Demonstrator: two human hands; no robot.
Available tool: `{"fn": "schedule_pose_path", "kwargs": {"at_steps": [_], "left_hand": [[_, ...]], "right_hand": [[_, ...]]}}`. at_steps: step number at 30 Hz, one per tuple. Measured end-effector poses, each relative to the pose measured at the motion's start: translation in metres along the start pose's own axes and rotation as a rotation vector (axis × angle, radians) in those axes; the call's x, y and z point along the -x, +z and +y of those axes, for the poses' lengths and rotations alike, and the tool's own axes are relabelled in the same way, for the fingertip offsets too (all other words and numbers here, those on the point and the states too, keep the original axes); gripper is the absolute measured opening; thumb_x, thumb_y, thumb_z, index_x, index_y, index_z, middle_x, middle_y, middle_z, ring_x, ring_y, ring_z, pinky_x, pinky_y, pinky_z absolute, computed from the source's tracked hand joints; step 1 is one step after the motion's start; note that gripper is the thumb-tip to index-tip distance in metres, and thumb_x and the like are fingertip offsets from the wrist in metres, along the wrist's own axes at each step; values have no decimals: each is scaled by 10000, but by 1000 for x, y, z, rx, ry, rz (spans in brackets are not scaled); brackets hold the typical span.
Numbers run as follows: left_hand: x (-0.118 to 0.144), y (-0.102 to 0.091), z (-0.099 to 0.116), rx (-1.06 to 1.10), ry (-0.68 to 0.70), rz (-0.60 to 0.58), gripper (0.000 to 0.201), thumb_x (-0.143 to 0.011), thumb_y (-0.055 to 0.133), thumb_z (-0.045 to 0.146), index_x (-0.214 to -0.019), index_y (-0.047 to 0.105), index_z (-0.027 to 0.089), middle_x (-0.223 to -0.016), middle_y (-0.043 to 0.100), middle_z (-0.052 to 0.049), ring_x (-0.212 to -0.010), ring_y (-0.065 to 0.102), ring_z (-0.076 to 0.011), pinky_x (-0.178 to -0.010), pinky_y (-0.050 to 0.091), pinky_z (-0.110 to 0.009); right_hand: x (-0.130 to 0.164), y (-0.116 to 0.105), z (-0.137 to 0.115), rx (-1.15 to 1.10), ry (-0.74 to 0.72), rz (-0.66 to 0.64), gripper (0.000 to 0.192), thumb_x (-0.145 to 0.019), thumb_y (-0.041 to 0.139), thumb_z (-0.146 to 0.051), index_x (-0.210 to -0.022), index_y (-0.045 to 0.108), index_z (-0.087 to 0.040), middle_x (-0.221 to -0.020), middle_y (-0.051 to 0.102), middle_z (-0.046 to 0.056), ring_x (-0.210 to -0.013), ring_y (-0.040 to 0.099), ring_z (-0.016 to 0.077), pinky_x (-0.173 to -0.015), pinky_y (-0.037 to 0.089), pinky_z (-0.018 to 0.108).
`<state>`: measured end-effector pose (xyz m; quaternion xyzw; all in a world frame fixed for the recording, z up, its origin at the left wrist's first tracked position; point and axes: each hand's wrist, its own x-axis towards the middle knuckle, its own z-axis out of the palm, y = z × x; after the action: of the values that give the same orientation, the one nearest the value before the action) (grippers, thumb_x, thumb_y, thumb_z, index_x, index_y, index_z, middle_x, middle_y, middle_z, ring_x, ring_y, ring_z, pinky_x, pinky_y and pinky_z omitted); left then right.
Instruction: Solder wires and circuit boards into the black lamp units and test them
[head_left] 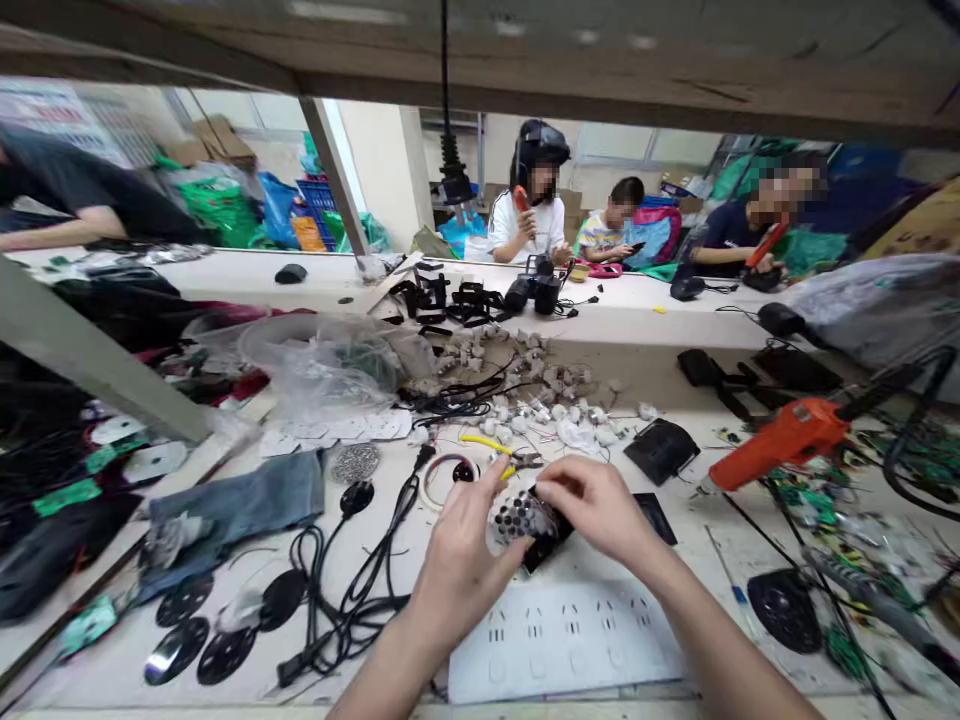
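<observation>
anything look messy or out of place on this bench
Yes: small white parts lie scattered loose past the hands, black cables sprawl in tangles, and a crumpled cloth lies at left. Both hands hold a round perforated piece.

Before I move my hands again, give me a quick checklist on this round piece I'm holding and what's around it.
1. Both hands on the part: left hand and right hand hold the round perforated piece with the black part beneath it: ok.
2. Seating of the two parts: cannot tell, fingers cover the joint.
3. Yellow-handled pliers near, beyond the hands: ok.
4. Black cable apart from the left wrist: ok.
5. Orange power tool lies apart to the right: ok.
</observation>
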<state>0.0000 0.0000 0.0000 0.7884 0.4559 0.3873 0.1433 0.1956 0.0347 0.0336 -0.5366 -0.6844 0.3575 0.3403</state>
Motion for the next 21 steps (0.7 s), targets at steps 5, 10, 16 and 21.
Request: {"fn": "schedule_pose_path", "kwargs": {"at_steps": [5, 10, 16, 21], "left_hand": [[-11, 12, 5, 24, 65, 42, 775, -844, 665, 190, -1490, 243, 257, -1284, 603, -115, -1163, 576, -264, -989, 491, -432], [2, 23, -2, -12, -83, -80, 935, -739, 782, 325, -1490, 232, 245, -1435, 473, -152, -1332, 450, -338, -1073, 428, -527], [22, 43, -15, 18, -194, -206, 844, -732, 755, 275, -1444, 304, 231, -1416, 490, -136, -1322, 479, -322, -1080, 438, -517], [26, 50, -20, -6, -203, -204, 768, -757, 724, 291, -1416, 343, 194, -1316, 571, -147, -1222, 568, -318, -1020, 490, -510]], "right_hand": [[7, 0, 4, -10, 40, 27, 134, -808, 578, -274, -764, 677, -194, -647, 660, -13, -578, 596, 128, -543, 462, 214], [6, -27, 30, 172, 45, 273, 147, -815, 574, -256, -880, 688, -190, -698, 670, 17, -650, 621, 174, -636, 480, 279], [18, -14, 54, 338, -64, 290, 183, -836, 553, -164, -951, 693, -190, -727, 684, 20, -654, 633, 177, -676, 502, 292], [23, -2, 62, 418, -159, 318, 182, -885, 515, -142, -966, 673, -179, -847, 713, 59, -735, 664, 191, -714, 528, 300]]}}
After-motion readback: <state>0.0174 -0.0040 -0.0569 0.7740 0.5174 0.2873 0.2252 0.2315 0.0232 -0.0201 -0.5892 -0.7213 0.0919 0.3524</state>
